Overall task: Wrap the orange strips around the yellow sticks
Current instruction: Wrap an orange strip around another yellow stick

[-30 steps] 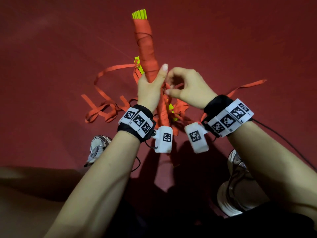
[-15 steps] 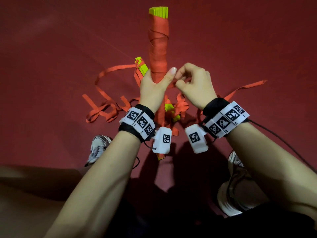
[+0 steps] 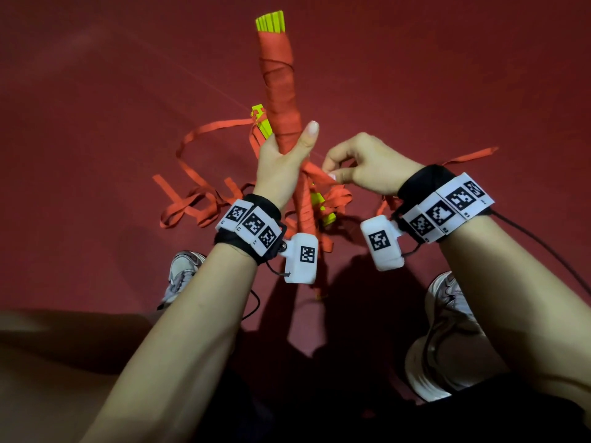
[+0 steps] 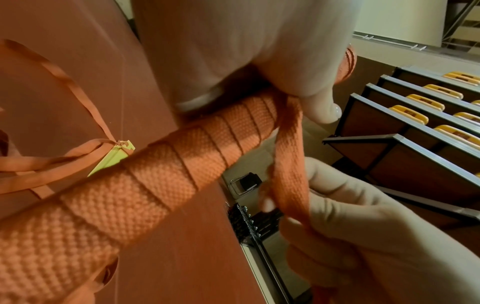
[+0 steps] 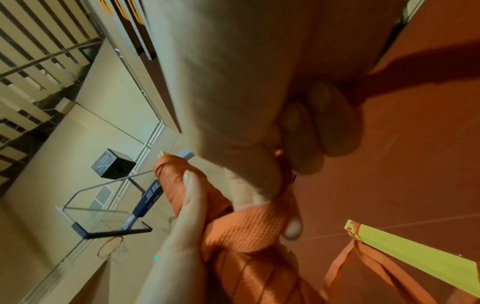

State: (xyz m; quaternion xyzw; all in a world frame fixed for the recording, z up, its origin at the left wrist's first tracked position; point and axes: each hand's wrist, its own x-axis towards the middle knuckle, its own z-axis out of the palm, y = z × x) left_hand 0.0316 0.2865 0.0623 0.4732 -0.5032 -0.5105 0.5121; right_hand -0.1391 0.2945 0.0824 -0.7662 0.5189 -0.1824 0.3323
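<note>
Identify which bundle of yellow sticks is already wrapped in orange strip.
The held bundle, gripped upright by the left hand, is wound along its length. The floor bundle behind it shows bare yellow among loose strips.

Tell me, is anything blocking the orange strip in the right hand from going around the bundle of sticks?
Nothing visible does. The right hand pinches the orange strip, which runs straight to the wrapped bundle of yellow sticks. Only the left hand gripping the bundle sits beside that spot, its thumb close to the strip.
</note>
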